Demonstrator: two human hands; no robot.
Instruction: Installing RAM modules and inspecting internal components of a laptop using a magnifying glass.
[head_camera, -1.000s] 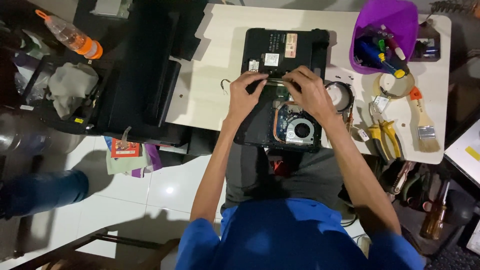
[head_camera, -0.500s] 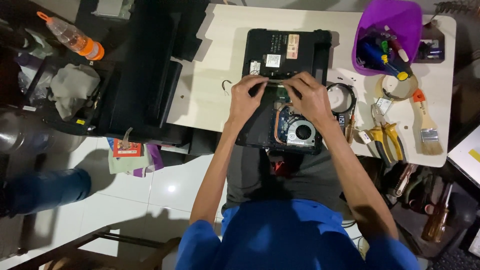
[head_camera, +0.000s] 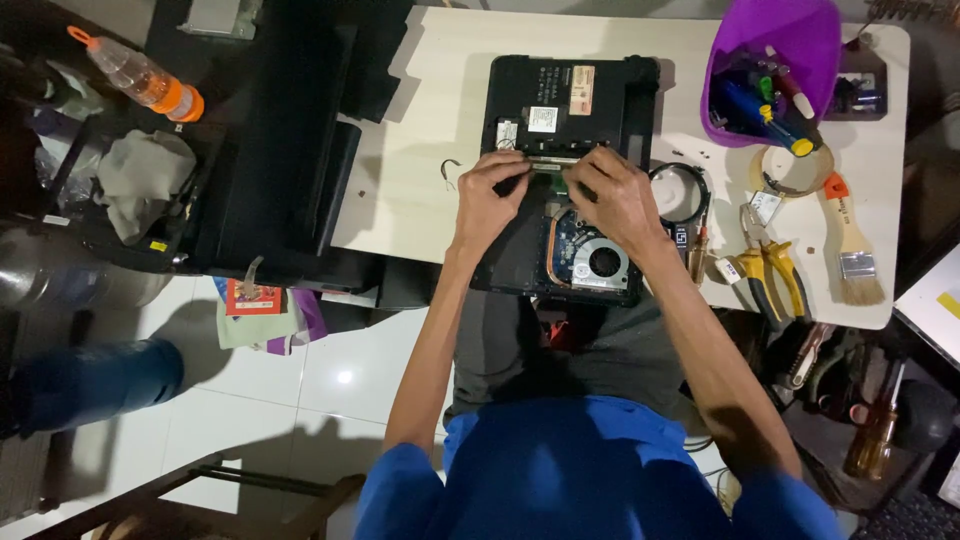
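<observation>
Head view, one entry: my left hand (head_camera: 492, 192) and my right hand (head_camera: 612, 195) sit side by side on the opened underside of a black laptop (head_camera: 570, 100), fingertips of both pinched narrow onto a thin green memory strip (head_camera: 548, 166) that lies between them. The strip's long axis runs crosswise, from one hand to the other, so each hand takes one end — left fingers on the left end, right fingers on the right end, neither hand nearer than the other. It lies just ahead of my knuckles, toward the far edge of the laptop, and touches both sets of fingertips; whether it is seated in its slot or lifted I cannot tell, my fingers cover the ends. Under my right palm, on the near side, the round cooling fan (head_camera: 603, 263) and a copper heat pipe (head_camera: 553, 245) show in the open bay. Just right of my right hand: a magnifying ring (head_camera: 680, 195), then yellow-handled pliers (head_camera: 765, 272) and a paintbrush (head_camera: 850, 245) farther out. Beyond the right hand, far right — a purple tub (head_camera: 775, 30) of tools. Left of my left hand, a small bent hook (head_camera: 450, 168) on the bare white table (head_camera: 420, 120); well apart to the left, an orange-capped bottle (head_camera: 135, 72).
</observation>
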